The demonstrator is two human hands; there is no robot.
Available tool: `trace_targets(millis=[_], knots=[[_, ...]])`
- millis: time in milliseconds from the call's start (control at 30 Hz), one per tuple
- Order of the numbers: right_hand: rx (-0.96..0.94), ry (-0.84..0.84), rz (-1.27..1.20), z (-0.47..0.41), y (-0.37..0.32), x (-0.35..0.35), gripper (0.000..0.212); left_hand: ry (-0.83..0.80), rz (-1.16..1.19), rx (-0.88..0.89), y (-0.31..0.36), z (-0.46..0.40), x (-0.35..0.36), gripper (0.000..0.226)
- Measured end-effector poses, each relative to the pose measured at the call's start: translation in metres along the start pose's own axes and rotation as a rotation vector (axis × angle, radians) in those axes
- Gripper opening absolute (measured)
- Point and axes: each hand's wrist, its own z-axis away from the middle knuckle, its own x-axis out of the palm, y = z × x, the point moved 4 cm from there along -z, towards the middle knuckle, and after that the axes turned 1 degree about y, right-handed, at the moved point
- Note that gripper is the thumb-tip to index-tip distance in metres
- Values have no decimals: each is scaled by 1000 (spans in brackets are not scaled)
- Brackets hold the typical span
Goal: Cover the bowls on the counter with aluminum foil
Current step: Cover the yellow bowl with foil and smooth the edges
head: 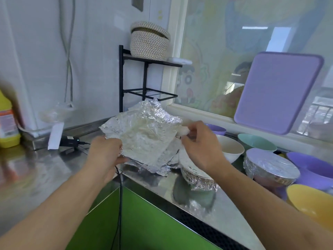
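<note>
Faced a corner of pale, flat wall point(36, 51), lit softly and evenly by daylight. Met a steel counter point(45, 165) along its foot, dull reflections on the metal, with a bright green cabinet front point(144, 222) below the edge. Held a black wire rack point(121, 78) in the corner, upright against the wall, with a woven basket point(149, 44) on the top shelf. Hung a grey cord point(69, 51) down the wall on the left. Gave onto a wide window point(216, 51) on the right in a cream frame point(173, 51), cartoon figures on the glass, a purple board point(275, 92) tilted against the pane. Kept a yellow bottle point(7, 127) at the far left edge, blurred.
</note>
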Motion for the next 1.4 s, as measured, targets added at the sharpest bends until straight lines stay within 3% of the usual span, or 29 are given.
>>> trace_targets(millis=[67, 167, 233, 300, 433, 700, 833, 900, 967, 1067, 1400], knots=[[121, 50, -65, -4, 8, -20, 36, -50, -7, 14, 5, 7, 7, 19], [261, 131, -147, 0, 19, -58, 65, -145, -52, 41, 10, 21, 26, 11], [333, 162, -141, 10, 28, -90, 73, -208, -74, 45, 12, 33, 44, 4], [370, 156, -114, 24, 38, -124, 65, -282, -82, 44, 11, 48, 65, 3], [381, 145, -64, 54, 69, -188, 30, -460, -133, 43, 0, 85, 116, 13], [584, 220, -190, 146, 139, -303, 19, -720, -155, 33, -43, 158, 221, 21], [779, 250, -259, 188, 165, -336, 2, -791, -250, 105, -71, 184, 261, 52], [819, 233, -187, 200, 176, -347, 2, -783, -273, 104, -86, 189, 276, 51], [767, 191, -22, 205, 182, -354, 17, -805, -314, 107, -96, 192, 292, 53], [733, 182, 78, 205, 191, -354, 27, -819, -366, 116, -105, 195, 310, 40], [893, 188, -313, 208, 225, -336, 29, -775, -485, 121, -109, 179, 326, 39]])
